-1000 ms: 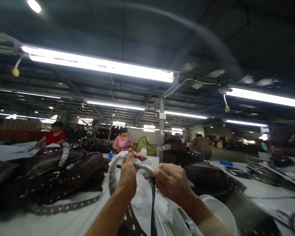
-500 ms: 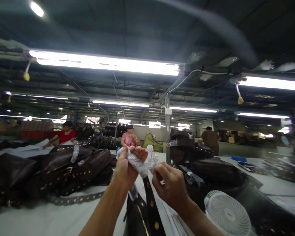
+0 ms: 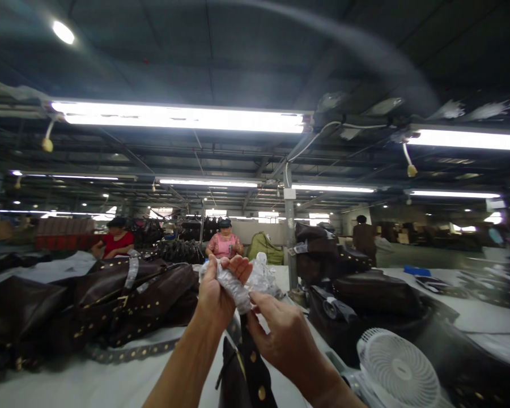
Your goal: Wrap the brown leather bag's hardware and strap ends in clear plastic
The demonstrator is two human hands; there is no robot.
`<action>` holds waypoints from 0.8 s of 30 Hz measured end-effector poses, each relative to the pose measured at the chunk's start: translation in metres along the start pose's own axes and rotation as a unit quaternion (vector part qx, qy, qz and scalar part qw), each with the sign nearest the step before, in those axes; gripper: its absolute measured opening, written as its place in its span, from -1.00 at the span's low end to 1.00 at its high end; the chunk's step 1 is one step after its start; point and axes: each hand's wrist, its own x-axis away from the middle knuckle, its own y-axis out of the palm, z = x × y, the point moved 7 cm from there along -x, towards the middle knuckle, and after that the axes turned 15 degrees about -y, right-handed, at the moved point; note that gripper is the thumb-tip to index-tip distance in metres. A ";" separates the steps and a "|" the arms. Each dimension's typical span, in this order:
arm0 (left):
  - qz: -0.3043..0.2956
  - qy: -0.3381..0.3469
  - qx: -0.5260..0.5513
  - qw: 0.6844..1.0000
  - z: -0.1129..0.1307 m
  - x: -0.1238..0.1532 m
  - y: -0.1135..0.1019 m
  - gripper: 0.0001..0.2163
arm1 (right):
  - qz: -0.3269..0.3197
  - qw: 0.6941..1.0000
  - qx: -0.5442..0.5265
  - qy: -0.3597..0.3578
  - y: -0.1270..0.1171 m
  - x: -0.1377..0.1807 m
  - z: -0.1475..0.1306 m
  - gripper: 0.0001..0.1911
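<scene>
1. A crumpled wad of clear plastic wrapping sat raised above the white worktable, in the lower middle of the head view, bunched around the top of a dark studded strap that hung down from it.
2. The left hand was lifted with the forearm rising from the lower edge of the view, wrist bent back and palm turned partly up. Its fingers were curled and clamped on the wrapping, the thumb pressed along the left side of the wad and the fingertips showing above it.
3. The right hand came in from the lower right with its back to the camera. Its fingers were drawn together, pinching the lower edge of the wrapping just beside the left hand, the two hands touching or nearly so.
4. The strap carried round gold studs and dropped out of the view at the bottom.
5. To the left lay a heap of dark brown studded bags on the table; another stack of dark bags stood to the right.
6. A small white fan rested at the lower right, near the right forearm.
7. Farther back, a person in a red top and a person in a pink top worked at tables beneath long fluorescent lights.
</scene>
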 end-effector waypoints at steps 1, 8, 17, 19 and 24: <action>0.007 0.002 0.004 1.000 -0.001 -0.001 -0.001 -0.60 | -0.002 0.999 0.047 -0.026 -0.001 0.000 -0.003 -0.79; 0.009 0.014 0.018 1.000 -0.006 -0.006 -0.003 -0.62 | -0.029 0.994 0.082 0.064 0.004 -0.004 0.012 -0.84; -0.009 0.021 -0.093 0.995 0.001 -0.002 -0.004 -0.62 | -0.038 0.987 0.152 -0.037 0.005 0.005 -0.003 -0.78; -0.016 0.006 -0.129 0.992 0.000 -0.002 -0.003 -0.61 | -0.031 0.988 0.145 -0.051 0.002 0.007 -0.004 -0.76; -0.004 -0.002 -0.152 0.988 0.002 -0.005 -0.003 -0.64 | -0.037 0.980 0.175 -0.087 -0.004 0.002 -0.001 -0.79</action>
